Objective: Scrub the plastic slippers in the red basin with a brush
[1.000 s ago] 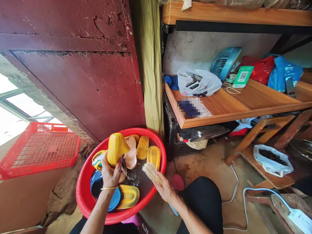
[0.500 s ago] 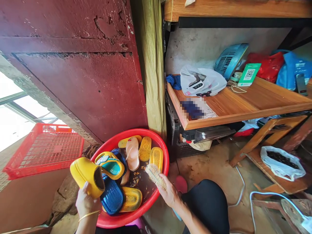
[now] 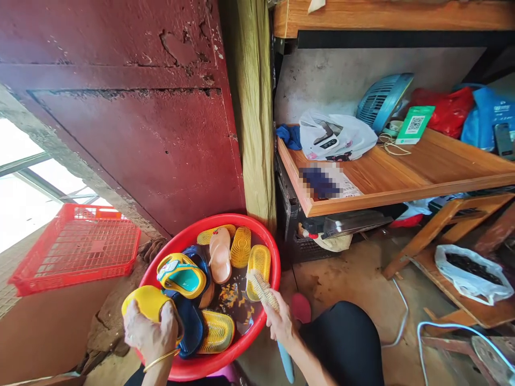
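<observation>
A red basin (image 3: 274, 268) holds dark water and several sandals and slippers. My left hand (image 3: 151, 329) grips a yellow shoe (image 3: 147, 303) over the basin's left side, its fingers partly hidden behind the shoe. In my right hand (image 3: 284, 321) is a scrubbing brush (image 3: 263, 290) with pale bristles and a blue handle, held over the basin's right edge. Near the brush lies a yellow slipper (image 3: 258, 262), sole up. A yellow-and-teal sandal (image 3: 183, 276), a pink sandal (image 3: 220, 257) and a dark blue slipper (image 3: 191, 327) are also in the basin.
Left of the basin is a red plastic crate (image 3: 80, 246). A maroon door (image 3: 140, 145) stands behind. At right are a wooden shelf (image 3: 402, 193) with bags and a blue fan (image 3: 382, 102), and a low wooden stool (image 3: 446, 287) bearing a white bag.
My left hand has turned and lowered the yellow shoe, which now overlaps the dark blue slipper. The brush has moved slightly right and down, and its blue handle shows more.
</observation>
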Tool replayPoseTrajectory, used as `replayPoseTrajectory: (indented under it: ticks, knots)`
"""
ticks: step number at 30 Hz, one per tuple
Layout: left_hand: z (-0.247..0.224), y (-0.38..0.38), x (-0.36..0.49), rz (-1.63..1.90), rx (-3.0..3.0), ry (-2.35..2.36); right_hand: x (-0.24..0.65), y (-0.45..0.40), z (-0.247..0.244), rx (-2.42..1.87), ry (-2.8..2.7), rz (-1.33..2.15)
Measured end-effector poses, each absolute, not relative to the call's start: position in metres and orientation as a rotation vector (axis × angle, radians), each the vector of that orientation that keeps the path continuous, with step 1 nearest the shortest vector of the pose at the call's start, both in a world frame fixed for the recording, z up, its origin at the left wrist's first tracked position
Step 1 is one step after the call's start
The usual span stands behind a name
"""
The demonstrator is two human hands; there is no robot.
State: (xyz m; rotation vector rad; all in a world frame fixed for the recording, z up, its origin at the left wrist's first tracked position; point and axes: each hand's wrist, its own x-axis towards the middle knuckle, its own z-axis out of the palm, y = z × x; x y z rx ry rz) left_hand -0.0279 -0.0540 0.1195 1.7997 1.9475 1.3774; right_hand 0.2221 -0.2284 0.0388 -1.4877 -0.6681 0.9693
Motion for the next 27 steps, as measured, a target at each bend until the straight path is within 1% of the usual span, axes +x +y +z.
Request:
replayPoseTrajectory:
  ticks: [3,5,7,9,10,14,15,18,20,23,25,27]
  knots:
    - [0.122,-0.061,-0.008,1.402,2.154,1.734,0.221,-0.222,0.034,-1.465,-0.577,1.029]
    - [0.112,-0.066,0.009,1.337,2.269,1.541,0.222,-0.218,0.033,-1.457,-0.540,1.041]
    - [0.097,-0.069,0.028,1.175,2.314,1.299,0.225,-0.216,0.035,-1.456,-0.532,1.044]
    - [0.079,-0.065,0.050,0.912,2.314,1.046,0.228,-0.216,0.038,-1.465,-0.539,1.039]
    - [0.071,-0.061,0.060,0.860,2.304,1.011,0.229,-0.216,0.041,-1.470,-0.546,1.038]
    - [0.048,-0.033,0.097,1.011,2.296,1.252,0.232,-0.217,0.048,-1.493,-0.556,1.070]
    - [0.044,-0.029,0.105,0.984,2.294,1.285,0.233,-0.217,0.049,-1.505,-0.540,1.074]
    - [0.037,-0.031,0.127,0.662,2.305,1.221,0.233,-0.215,0.054,-1.546,-0.466,1.077]
    - [0.032,-0.045,0.141,0.435,2.316,1.183,0.232,-0.214,0.057,-1.569,-0.417,1.069]
    - [0.027,-0.069,0.159,0.191,2.288,1.240,0.230,-0.212,0.060,-1.574,-0.360,1.027]
    - [0.026,-0.079,0.168,0.105,2.195,1.315,0.228,-0.211,0.059,-1.551,-0.360,0.991]
    - [0.029,-0.081,0.173,0.141,2.053,1.345,0.226,-0.210,0.056,-1.525,-0.388,0.966]
